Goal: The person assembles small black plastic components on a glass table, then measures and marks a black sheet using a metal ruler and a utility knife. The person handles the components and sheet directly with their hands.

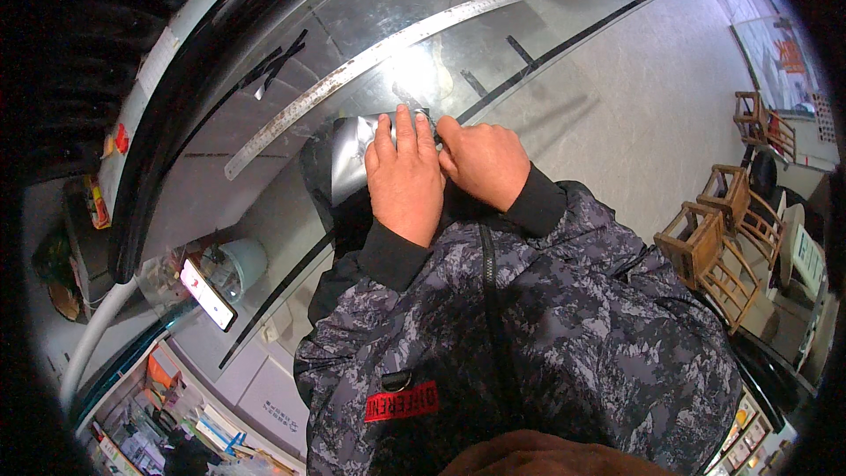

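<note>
My left hand lies flat, fingers stretched out, on a glossy dark sheet at the near side of a glass tabletop. Right beside it, my right hand is closed at the sheet's right edge, knuckles up. Whatever its fingers grip, if anything, is hidden from above. Beyond both hands a long, worn metal ruler rests across the glass. A narrow black strip runs from near my right hand toward the far right.
Short black scraps lie on the glass at the far left. A lit phone is at the left, by a pale bucket. Another black strip slants nearby. Wooden chairs stand to the right. Cluttered shelves fill the lower left.
</note>
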A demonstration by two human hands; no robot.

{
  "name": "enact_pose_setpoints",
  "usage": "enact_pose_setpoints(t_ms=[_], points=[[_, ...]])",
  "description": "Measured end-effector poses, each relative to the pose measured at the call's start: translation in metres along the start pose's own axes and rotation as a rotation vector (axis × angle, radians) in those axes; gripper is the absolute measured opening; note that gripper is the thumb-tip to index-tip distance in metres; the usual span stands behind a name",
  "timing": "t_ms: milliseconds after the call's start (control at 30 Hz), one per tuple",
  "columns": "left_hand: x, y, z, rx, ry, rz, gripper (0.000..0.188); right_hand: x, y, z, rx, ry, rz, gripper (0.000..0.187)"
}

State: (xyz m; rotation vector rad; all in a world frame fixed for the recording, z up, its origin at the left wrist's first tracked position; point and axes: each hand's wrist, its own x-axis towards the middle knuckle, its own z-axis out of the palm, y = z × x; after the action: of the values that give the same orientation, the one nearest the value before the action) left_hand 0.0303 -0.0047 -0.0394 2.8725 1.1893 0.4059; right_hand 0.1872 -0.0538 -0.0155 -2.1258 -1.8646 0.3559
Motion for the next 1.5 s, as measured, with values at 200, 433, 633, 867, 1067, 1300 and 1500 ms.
enact_pose_setpoints(t_ms=[200,433,633,867,1067,1300,1500], points=[[0.0,0.0,-0.003,-0.029,-0.004,-0.005,0.07,-0.002,0.004,-0.001,0.022,0.005,-0.022,0.016],[-0.005,-0.004,-0.009,-0.079,-0.052,-0.005,0.082,0.003,0.021,-0.014,0.065,0.129,-0.049,0.017],[-0.009,-0.015,-0.008,-0.057,-0.044,0.049,0.066,0.028,0.043,-0.029,0.036,0.244,-0.162,0.016],[-0.015,-0.031,-0.026,-0.169,-0.118,0.178,0.049,0.094,0.076,-0.034,-0.091,0.232,-0.282,0.011],[-0.011,-0.045,-0.033,-0.256,-0.143,0.272,0.043,0.105,0.078,-0.024,-0.084,0.268,-0.301,0.012],[-0.007,-0.046,-0.037,-0.275,-0.13,0.318,0.043,0.1,0.091,-0.014,-0.117,0.315,-0.28,0.03],[-0.019,-0.045,-0.048,-0.257,-0.128,0.145,0.054,0.103,0.099,-0.01,-0.083,0.361,-0.341,0.041]])
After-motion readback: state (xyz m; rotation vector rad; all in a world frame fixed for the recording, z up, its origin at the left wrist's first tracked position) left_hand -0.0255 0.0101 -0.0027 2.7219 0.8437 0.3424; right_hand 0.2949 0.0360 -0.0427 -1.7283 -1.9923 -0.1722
